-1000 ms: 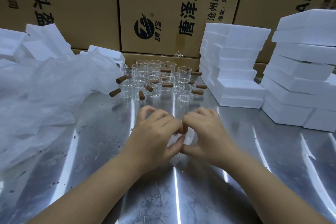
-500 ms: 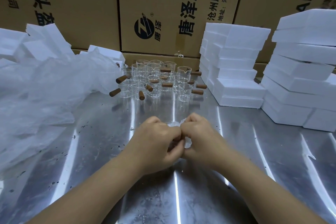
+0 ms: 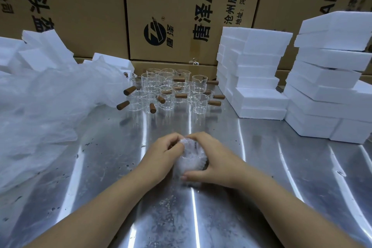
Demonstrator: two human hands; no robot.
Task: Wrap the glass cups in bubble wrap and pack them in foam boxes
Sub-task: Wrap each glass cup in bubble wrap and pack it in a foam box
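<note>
Head view puts the wrapped cup [image 3: 191, 159] on the steel table [image 3: 281, 177], your left hand [image 3: 161, 159] pinching its top fold, your right hand [image 3: 218, 165] curled round its side. Foam boxes [image 3: 259, 98] stack at two o'clock, nearer your right; bare glass cups [image 3: 171, 90] wait at twelve.

one cup wrapped, the rest standing bare

the wrapped cup [image 3: 191, 157] was a small bundle of cloudy bubble wrap, low over the steel table [image 3: 271, 177], gripped between the left hand [image 3: 161, 159] and the right hand [image 3: 218, 164]. behind it stood a tight cluster of clear glass cups [image 3: 171, 88], upright, with pouring lips and short brown wooden side handles. a loose, translucent heap of bubble wrap [image 3: 50, 106] lay to their left, reaching the cluster's edge. white foam boxes [image 3: 255, 70] were stacked just right of the cups, with a second stack [image 3: 330, 90] further right.
</note>
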